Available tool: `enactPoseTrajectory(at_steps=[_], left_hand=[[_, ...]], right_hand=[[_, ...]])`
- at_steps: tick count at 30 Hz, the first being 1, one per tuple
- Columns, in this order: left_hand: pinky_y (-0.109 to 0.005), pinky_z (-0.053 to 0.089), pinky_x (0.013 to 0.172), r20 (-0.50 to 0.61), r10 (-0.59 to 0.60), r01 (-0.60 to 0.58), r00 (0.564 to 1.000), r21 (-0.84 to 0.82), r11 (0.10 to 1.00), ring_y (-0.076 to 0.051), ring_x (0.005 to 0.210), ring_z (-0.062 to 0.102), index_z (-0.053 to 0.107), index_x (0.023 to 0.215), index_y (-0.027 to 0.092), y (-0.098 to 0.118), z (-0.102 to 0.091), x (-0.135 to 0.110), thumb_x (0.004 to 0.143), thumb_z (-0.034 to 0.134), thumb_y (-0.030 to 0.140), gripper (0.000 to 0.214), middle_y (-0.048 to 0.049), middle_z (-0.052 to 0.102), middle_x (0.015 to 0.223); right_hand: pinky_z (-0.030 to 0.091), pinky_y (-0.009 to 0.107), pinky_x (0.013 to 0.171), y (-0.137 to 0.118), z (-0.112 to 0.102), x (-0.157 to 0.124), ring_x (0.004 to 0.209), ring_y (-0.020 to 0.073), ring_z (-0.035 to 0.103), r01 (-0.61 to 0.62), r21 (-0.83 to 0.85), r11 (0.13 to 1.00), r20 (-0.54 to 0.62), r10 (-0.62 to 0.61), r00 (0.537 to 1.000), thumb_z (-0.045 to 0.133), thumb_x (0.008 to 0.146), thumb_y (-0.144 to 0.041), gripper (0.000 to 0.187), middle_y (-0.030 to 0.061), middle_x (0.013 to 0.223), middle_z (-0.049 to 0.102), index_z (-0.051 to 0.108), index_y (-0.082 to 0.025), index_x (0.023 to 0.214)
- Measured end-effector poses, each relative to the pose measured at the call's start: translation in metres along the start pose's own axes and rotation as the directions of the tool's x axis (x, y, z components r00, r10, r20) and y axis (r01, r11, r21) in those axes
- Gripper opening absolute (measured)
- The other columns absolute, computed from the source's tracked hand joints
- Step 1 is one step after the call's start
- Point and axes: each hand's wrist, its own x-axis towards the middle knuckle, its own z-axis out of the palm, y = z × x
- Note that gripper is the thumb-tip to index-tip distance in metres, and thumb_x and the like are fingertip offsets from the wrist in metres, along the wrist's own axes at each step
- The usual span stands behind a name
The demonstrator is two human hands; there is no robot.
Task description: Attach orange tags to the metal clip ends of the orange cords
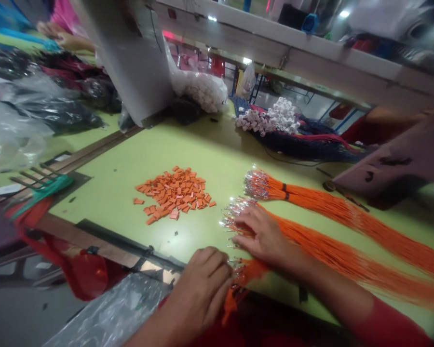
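Note:
My right hand (262,236) lies over a bundle of orange wires (307,236), its fingertips on the silvery metal terminals (235,209); thumb and forefinger are apart. Near the table's front edge, my left hand (208,277) is closed with curled fingers, and what they hold is hidden. Right beside it, a smaller group of orange wires (253,271) with metal ends hangs toward the edge. Ahead of my left hand lies a loose pile of small orange plastic connector housings (175,190). Beyond my right hand, a second orange wire bundle (321,200) is tied with black bands.
Dark wires with white connectors (275,118) lie at the back, near a bag of white parts (202,89). A grey upright post (130,62) stands at back left. Plastic bags (25,115) lie left. Co-workers' arms show at upper left and right.

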Motion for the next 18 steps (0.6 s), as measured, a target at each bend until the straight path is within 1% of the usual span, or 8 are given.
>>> enactPoseTrajectory(at_steps=[3, 6, 10, 13, 15, 18], left_hand=[[-0.038, 0.050, 0.077, 0.017, 0.051, -0.050, 0.999, -0.056, 0.997, -0.023, 0.083, 0.057, 0.066, 0.094, 0.020, 0.003, 0.002, -0.006, 0.097, 0.044, 0.017, 0.022, -0.0076, 0.063, 0.084], [-0.036, 0.051, 0.073, -0.014, 0.070, -0.071, 0.997, -0.099, 0.993, -0.022, 0.079, 0.059, 0.066, 0.094, 0.020, 0.001, -0.002, -0.005, 0.097, 0.047, 0.018, 0.020, -0.0071, 0.064, 0.080], [-0.034, 0.052, 0.071, -0.065, 0.025, -0.035, 0.998, -0.154, 0.987, -0.021, 0.079, 0.062, 0.067, 0.101, 0.019, -0.009, -0.005, -0.007, 0.097, 0.048, 0.018, 0.019, -0.0081, 0.068, 0.084], [-0.035, 0.053, 0.076, -0.104, -0.003, -0.013, 0.995, -0.151, 0.988, -0.021, 0.085, 0.065, 0.068, 0.104, 0.019, -0.016, -0.004, -0.011, 0.096, 0.050, 0.016, 0.019, -0.0099, 0.070, 0.096], [-0.035, 0.054, 0.078, -0.123, -0.017, -0.002, 0.992, -0.152, 0.988, -0.021, 0.089, 0.065, 0.068, 0.105, 0.019, -0.020, -0.003, -0.012, 0.095, 0.052, 0.016, 0.019, -0.0099, 0.070, 0.102], [-0.033, 0.054, 0.078, -0.132, -0.049, 0.023, 0.990, -0.190, 0.982, -0.020, 0.088, 0.065, 0.067, 0.104, 0.019, -0.026, -0.004, -0.008, 0.096, 0.052, 0.017, 0.018, -0.0088, 0.070, 0.099]], right_hand=[[0.045, 0.044, 0.092, 0.002, 0.004, 0.005, 0.104, 0.0275, 0.055, 0.032, -0.032, 0.999, 0.071, -0.030, 0.997, 0.076, 0.080, -0.034, 0.041, 0.0111, 0.115, 0.063, 0.061, -0.018, 0.115], [0.042, 0.046, 0.096, 0.003, 0.004, 0.010, 0.109, 0.0289, 0.053, 0.030, -0.049, 0.998, 0.115, -0.024, 0.993, 0.075, 0.079, -0.033, 0.047, 0.0122, 0.120, 0.063, 0.058, -0.018, 0.120], [0.040, 0.046, 0.096, 0.004, -0.003, 0.013, 0.107, 0.0284, 0.053, 0.022, -0.064, 0.998, 0.142, -0.012, 0.990, 0.072, 0.081, -0.031, 0.043, 0.0115, 0.119, 0.065, 0.059, -0.018, 0.120], [0.042, 0.045, 0.093, 0.004, -0.005, 0.014, 0.105, 0.0280, 0.054, 0.021, -0.059, 0.998, 0.154, -0.012, 0.988, 0.071, 0.082, -0.032, 0.038, 0.0117, 0.117, 0.065, 0.060, -0.017, 0.116], [0.041, 0.045, 0.094, 0.005, -0.004, 0.014, 0.106, 0.0278, 0.053, 0.026, -0.047, 0.999, 0.151, -0.019, 0.988, 0.070, 0.083, -0.032, 0.037, 0.0112, 0.118, 0.065, 0.060, -0.018, 0.116], [0.039, 0.045, 0.097, 0.005, -0.001, 0.015, 0.108, 0.0271, 0.053, 0.038, -0.030, 0.999, 0.148, -0.033, 0.988, 0.068, 0.085, -0.030, 0.035, 0.0102, 0.118, 0.065, 0.060, -0.020, 0.117]])
